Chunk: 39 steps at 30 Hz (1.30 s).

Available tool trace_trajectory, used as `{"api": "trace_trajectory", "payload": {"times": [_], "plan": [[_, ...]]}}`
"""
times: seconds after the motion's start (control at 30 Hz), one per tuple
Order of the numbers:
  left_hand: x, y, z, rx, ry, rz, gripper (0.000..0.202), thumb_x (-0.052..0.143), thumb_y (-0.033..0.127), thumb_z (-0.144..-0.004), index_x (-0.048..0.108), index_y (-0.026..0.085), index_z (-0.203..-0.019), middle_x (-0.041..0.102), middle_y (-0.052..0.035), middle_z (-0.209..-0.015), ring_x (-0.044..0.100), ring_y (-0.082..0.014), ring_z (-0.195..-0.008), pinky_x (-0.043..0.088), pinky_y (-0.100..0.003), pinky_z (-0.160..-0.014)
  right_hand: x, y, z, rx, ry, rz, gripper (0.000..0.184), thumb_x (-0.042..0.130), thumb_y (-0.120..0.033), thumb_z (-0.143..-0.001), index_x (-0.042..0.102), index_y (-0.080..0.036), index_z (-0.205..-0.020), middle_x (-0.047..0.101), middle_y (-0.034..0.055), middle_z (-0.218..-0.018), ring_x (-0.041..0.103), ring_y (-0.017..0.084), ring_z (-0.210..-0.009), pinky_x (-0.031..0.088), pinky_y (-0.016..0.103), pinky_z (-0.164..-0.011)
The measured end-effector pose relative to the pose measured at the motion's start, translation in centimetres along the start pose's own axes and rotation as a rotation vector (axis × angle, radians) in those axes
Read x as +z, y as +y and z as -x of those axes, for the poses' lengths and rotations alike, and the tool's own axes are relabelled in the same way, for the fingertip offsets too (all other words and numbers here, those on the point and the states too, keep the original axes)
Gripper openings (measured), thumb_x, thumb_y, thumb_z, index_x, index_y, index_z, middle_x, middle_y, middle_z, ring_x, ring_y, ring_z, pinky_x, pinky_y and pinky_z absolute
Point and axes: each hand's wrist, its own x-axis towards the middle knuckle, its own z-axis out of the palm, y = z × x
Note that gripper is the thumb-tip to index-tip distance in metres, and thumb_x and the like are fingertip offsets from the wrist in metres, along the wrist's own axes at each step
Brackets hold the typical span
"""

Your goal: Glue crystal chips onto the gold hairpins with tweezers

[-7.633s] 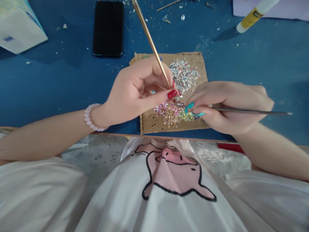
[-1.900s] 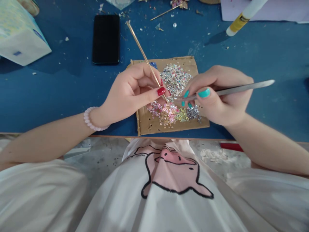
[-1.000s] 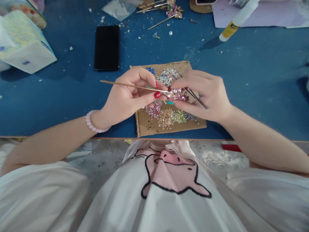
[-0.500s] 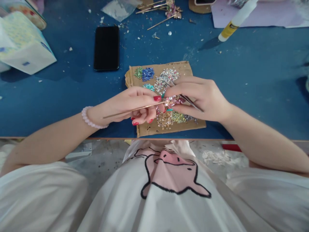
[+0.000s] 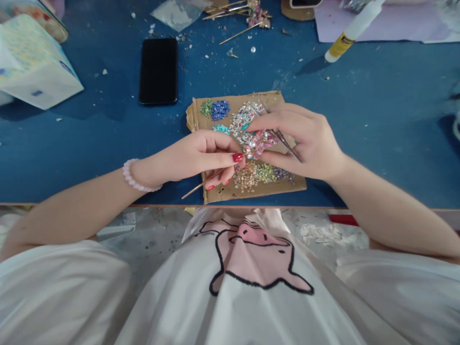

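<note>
My left hand [image 5: 212,155] pinches a hairpin, its thin gold stick pointing down to the left and its pink, beaded flower head [image 5: 259,143] out past my fingertips. Tweezers [image 5: 285,143] are held in my right hand [image 5: 304,139], slanting across the palm with their tips up over the silvery chips. The right thumb and fingertips are around the flower head; whether they touch it I cannot tell. Beneath both hands lies a cardboard sheet [image 5: 273,98] with piles of small chips: blue chips [image 5: 220,110], silvery chips [image 5: 247,115], amber chips [image 5: 246,178] and yellow-green chips [image 5: 265,173].
A black phone [image 5: 158,72] lies behind my left hand. At the far left stands a tissue box [image 5: 43,76]. A glue bottle [image 5: 345,40] is at the back right, and several finished-looking hairpins [image 5: 247,21] lie at the back, near a plastic bag [image 5: 178,13].
The hairpin has turned, so its stick now slopes more steeply down and its flower head shows more. My right hand has shifted up slightly with the tweezers.
</note>
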Motion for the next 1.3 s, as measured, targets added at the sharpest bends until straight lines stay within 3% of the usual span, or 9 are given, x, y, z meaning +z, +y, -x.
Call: {"api": "trace_trajectory", "payload": {"times": [0.2, 0.33, 0.47, 0.57, 0.67, 0.77, 1.0, 1.13, 1.3], "plan": [[-0.3, -0.5, -0.2, 0.047, 0.005, 0.050, 0.012, 0.071, 0.025, -0.093, 0.064, 0.016, -0.090, 0.071, 0.0010, -0.066, 0.065, -0.0085, -0.047, 0.053, -0.017, -0.047, -0.1, 0.4, -0.1, 0.063, 0.091, -0.046, 0.034, 0.071, -0.034, -0.091, 0.062, -0.030, -0.123, 0.073, 0.0028, -0.116, 0.068, 0.020, -0.105, 0.057, 0.037, -0.097], [-0.4, -0.9, -0.2, 0.178, 0.016, 0.122, 0.014, 0.068, 0.026, -0.097, 0.063, 0.015, -0.091, 0.074, 0.0006, -0.071, 0.069, -0.0075, -0.054, 0.058, -0.015, -0.053, -0.2, 0.0, 0.1, 0.192, 0.209, -0.213, 0.040, 0.073, -0.035, -0.090, 0.061, -0.029, -0.128, 0.069, 0.0029, -0.124, 0.067, 0.017, -0.107, 0.057, 0.032, -0.090], [-0.3, -1.4, -0.6, 0.312, 0.099, 0.202, 0.013, 0.066, 0.024, -0.098, 0.059, 0.013, -0.096, 0.075, 0.0006, -0.076, 0.073, -0.0083, -0.057, 0.060, -0.016, -0.053, -0.5, -0.5, 0.2, 0.290, 0.262, -0.281, 0.020, 0.060, -0.035, -0.101, 0.069, -0.027, -0.116, 0.072, 0.0032, -0.103, 0.067, 0.015, -0.090, 0.056, 0.031, -0.083], [-0.3, -1.6, -0.9, 0.370, 0.142, 0.268, 0.010, 0.064, 0.019, -0.098, 0.057, 0.012, -0.099, 0.076, 0.0012, -0.076, 0.074, -0.0080, -0.059, 0.062, -0.015, -0.057, -0.4, -0.4, 0.3, 0.308, 0.120, -0.355, 0.024, 0.051, -0.037, -0.105, 0.071, -0.026, -0.113, 0.071, 0.0008, -0.093, 0.066, 0.012, -0.079, 0.054, 0.028, -0.076], [-0.4, -1.7, -1.0, 0.449, 0.141, 0.282, 0.009, 0.063, 0.019, -0.098, 0.058, 0.012, -0.100, 0.077, 0.0012, -0.077, 0.075, -0.0088, -0.061, 0.063, -0.016, -0.058, -0.1, -0.1, 0.5, 0.333, -0.029, -0.484, 0.027, 0.048, -0.040, -0.106, 0.062, -0.025, -0.124, 0.068, -0.0008, -0.092, 0.064, 0.010, -0.076, 0.051, 0.025, -0.070], [-0.5, -1.8, -1.0, 0.491, 0.144, 0.258, 0.011, 0.065, 0.021, -0.098, 0.058, 0.013, -0.099, 0.077, 0.0011, -0.078, 0.074, -0.0087, -0.058, 0.061, -0.016, -0.055, 0.0, -0.2, 0.6, 0.373, -0.114, -0.538, 0.022, 0.049, -0.041, -0.105, 0.056, -0.023, -0.117, 0.065, -0.0026, -0.081, 0.062, 0.010, -0.072, 0.047, 0.023, -0.063], [-0.3, -2.0, -1.0, 0.434, 0.246, 0.126, 0.014, 0.066, 0.031, -0.095, 0.057, 0.020, -0.096, 0.071, 0.0038, -0.074, 0.072, -0.0109, -0.058, 0.057, -0.018, -0.052, -0.5, -1.0, -0.1, 0.286, -0.333, -0.290, 0.012, 0.061, -0.029, -0.097, 0.066, -0.018, -0.094, 0.073, 0.0009, -0.082, 0.064, 0.009, -0.068, 0.046, 0.024, -0.064], [0.0, -1.7, -0.8, 0.388, 0.260, 0.119, 0.013, 0.064, 0.030, -0.095, 0.057, 0.020, -0.095, 0.069, 0.0037, -0.073, 0.071, -0.0105, -0.058, 0.055, -0.018, -0.053, -0.4, -0.8, 0.0, 0.288, -0.377, -0.285, 0.015, 0.059, -0.032, -0.099, 0.065, -0.019, -0.101, 0.076, 0.0018, -0.087, 0.069, 0.011, -0.074, 0.048, 0.025, -0.067], [0.0, -1.7, -0.8, 0.395, 0.254, 0.137, 0.010, 0.065, 0.027, -0.095, 0.058, 0.019, -0.094, 0.070, 0.0032, -0.074, 0.067, -0.0087, -0.054, 0.054, -0.018, -0.053, 0.0, -0.6, 0.2, 0.313, -0.400, -0.270, 0.016, 0.058, -0.035, -0.097, 0.064, -0.020, -0.093, 0.073, -0.0002, -0.082, 0.064, 0.010, -0.066, 0.044, 0.025, -0.062]]}}
